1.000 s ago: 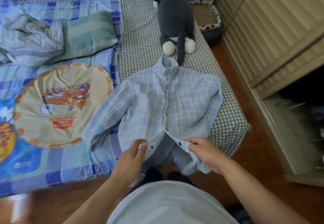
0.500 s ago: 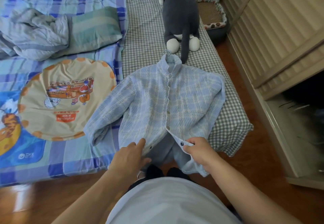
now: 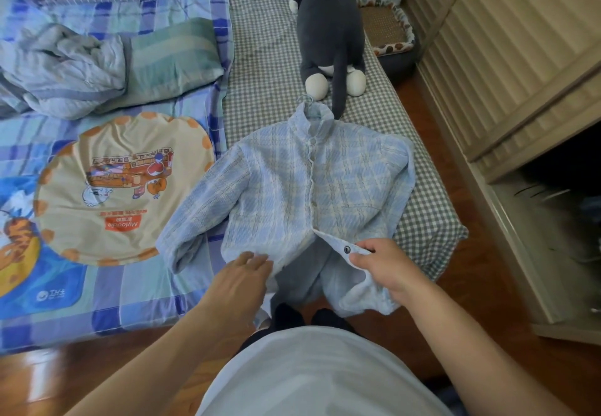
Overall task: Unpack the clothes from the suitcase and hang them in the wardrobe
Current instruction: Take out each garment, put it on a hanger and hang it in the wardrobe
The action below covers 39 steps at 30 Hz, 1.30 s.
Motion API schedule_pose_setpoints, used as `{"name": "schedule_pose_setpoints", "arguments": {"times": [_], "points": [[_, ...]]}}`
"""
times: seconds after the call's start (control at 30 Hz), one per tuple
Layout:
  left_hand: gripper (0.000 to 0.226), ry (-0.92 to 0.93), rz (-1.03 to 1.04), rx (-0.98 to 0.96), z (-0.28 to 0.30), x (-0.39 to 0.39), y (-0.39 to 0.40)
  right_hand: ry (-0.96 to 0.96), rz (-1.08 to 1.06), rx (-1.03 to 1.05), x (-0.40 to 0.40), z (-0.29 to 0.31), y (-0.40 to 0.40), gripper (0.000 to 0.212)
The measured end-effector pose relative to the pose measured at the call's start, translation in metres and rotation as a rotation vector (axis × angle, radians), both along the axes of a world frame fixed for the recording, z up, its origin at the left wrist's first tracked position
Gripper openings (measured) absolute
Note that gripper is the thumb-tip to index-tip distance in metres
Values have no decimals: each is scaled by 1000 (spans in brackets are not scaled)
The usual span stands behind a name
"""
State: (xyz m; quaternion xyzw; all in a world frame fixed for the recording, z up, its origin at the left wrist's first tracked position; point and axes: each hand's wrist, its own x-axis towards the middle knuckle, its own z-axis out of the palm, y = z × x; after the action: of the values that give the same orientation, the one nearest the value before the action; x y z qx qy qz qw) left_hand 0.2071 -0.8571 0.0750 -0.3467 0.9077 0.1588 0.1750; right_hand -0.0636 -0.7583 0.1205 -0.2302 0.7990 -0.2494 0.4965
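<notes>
— Bedroom, seen from the head camera: one bed (image 3: 136, 285) under a blue striped sheet, with a grey checked mattress (image 3: 270, 67) alongside it, wood floor (image 3: 471, 285) below, and the slatted wardrobe door (image 3: 520, 58) on the right. What do you count on the bed?

— One light-blue plaid shirt (image 3: 292, 188), lying front-up at the foot of the checked mattress, its hem hanging over the edge toward me. One hanger hook (image 3: 307, 98) shows at its collar. Buttons down the front look fastened except near the bottom.

— And the hands?

— Two. My right hand (image 3: 387, 266) pinches the shirt's lower right front edge between thumb and fingers, just beside one dark snap (image 3: 347, 249). My left hand (image 3: 240, 282) is flat, fingers straight, resting on the lower left front panel and gripping nothing.

— Anything else?

— One grey plush cat (image 3: 328, 31) with two white paws beyond the collar, one round cartoon-printed cushion (image 3: 123, 188) to the left, one green striped pillow (image 3: 172, 58), one crumpled blanket (image 3: 61, 67), and one pet bed (image 3: 390, 28) on the floor by the wardrobe.
</notes>
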Motion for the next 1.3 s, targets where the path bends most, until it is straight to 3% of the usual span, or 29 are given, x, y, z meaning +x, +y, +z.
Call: {"name": "schedule_pose_setpoints", "arguments": {"times": [0.13, 0.23, 0.27, 0.37, 0.47, 0.53, 0.63, 0.67, 0.73, 0.83, 1.0, 1.3], "points": [[53, 14, 53, -69, 9, -13, 4, 11, -12, -14, 1, 4, -3, 7], [10, 178, 321, 35, 21, -24, 0, 18, -34, -21, -1, 4, -4, 5], [6, 233, 446, 54, 23, -23, -1, 16, -38, -20, -2, 4, -4, 5], [17, 316, 629, 81, 25, -10, -4, 26, -13, -9, -5, 1, 0, 19], [21, 387, 507, 50, 30, -3, -2, 89, 39, 8, -3, -1, 2, 19], [26, 359, 551, 242, 34, -12, 1, 133, 65, 19, 2, 0, 1, 11], [25, 456, 1001, 869, 35, -24, 4, 144, 69, -23, 17, -2, -2, 10], [21, 537, 1116, 997, 34, -28, 6, 139, 71, -52, 24, -1, -2, 12], [15, 604, 1198, 1048, 31, -33, 11, 121, 73, -80, 35, -2, -3, 11], [42, 585, 1107, 1114, 28, -37, 24, 92, 28, -91, 49, -7, -1, 10], [45, 573, 987, 1147, 30, -45, 34, 70, -7, -81, 64, -19, 1, 13], [50, 513, 788, 871, 40, -52, 40, 108, 31, -83, 65, -24, 4, 18]]}}
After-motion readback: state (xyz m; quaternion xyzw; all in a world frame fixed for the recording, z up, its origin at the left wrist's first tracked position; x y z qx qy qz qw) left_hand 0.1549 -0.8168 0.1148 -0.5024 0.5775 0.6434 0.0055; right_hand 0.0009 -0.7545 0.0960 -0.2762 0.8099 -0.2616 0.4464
